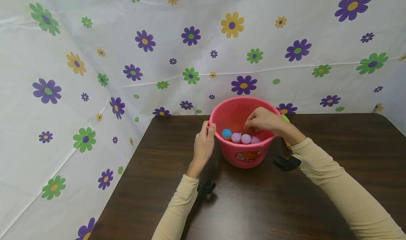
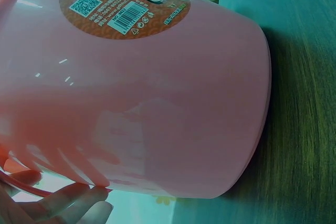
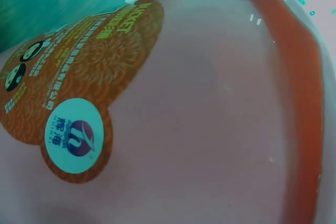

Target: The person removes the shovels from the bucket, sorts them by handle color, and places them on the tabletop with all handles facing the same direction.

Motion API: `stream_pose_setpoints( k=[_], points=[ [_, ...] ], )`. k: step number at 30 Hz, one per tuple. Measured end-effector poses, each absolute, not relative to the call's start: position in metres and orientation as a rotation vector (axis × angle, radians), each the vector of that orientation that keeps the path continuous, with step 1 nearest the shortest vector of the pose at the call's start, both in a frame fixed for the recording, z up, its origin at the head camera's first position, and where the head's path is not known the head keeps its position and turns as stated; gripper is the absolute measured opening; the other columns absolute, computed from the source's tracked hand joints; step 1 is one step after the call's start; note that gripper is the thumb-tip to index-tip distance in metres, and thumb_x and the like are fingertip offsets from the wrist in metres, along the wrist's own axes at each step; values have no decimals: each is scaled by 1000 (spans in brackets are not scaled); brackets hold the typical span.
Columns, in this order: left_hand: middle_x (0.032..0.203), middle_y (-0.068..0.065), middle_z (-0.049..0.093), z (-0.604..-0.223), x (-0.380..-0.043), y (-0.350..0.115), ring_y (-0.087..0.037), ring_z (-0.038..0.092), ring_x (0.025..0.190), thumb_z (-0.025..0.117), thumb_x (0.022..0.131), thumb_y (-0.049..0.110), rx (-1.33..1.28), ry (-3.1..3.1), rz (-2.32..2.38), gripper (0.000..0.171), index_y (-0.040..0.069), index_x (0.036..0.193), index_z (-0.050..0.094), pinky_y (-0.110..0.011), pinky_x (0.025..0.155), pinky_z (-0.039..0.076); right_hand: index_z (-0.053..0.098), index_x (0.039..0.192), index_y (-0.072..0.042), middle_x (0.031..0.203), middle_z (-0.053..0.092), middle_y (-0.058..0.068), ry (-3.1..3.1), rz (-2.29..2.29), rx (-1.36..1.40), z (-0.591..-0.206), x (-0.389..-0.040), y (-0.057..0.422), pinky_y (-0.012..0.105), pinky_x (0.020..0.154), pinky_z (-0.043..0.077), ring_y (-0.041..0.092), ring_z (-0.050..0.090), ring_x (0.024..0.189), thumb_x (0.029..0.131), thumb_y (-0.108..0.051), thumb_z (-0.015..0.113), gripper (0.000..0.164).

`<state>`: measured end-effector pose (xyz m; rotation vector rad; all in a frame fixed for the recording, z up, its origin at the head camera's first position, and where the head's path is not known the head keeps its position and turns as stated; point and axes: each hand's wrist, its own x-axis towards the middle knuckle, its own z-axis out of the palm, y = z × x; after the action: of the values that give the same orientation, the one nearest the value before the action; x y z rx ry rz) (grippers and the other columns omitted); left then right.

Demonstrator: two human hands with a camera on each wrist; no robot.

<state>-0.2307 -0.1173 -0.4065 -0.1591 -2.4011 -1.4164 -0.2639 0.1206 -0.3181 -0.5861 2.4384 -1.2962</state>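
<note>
A pink bucket (image 1: 244,157) with an orange-brown label (image 2: 126,6) stands upright on the dark table. My left hand (image 1: 204,141) grips it at the left rim, thumb on top and fingers along the outside by the handle (image 2: 31,188). Over the right rim, my right hand (image 1: 261,120) reaches down inside with bent fingers; the fingertips are in shadow, and I cannot tell whether they hold anything. Near those fingers, a blue ball (image 1: 226,133) and several light purple balls (image 1: 245,139) show inside the front wall. In the right wrist view the bucket's side (image 3: 210,103) fills most of the picture.
The dark wooden table (image 1: 238,204) stretches around the bucket, its back edge close behind. A white cloth with flowers (image 1: 203,18) hangs behind and to the left. Something bright green (image 1: 285,118) sticks out at the bucket's right rim.
</note>
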Motion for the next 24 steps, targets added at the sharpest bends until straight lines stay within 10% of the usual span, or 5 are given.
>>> stream_pose_setpoints(
  k=[24],
  points=[
    [68, -1, 44, -407, -231, -118, -20, 44, 62, 42, 106, 46, -160, -2397, -1388, 42, 11, 121, 61, -32, 53, 30, 67, 122, 14, 115, 72, 23, 2308, -1599, -333, -311, -259, 127, 40, 82, 60, 39, 72, 105, 99, -12, 67, 35]
  ],
)
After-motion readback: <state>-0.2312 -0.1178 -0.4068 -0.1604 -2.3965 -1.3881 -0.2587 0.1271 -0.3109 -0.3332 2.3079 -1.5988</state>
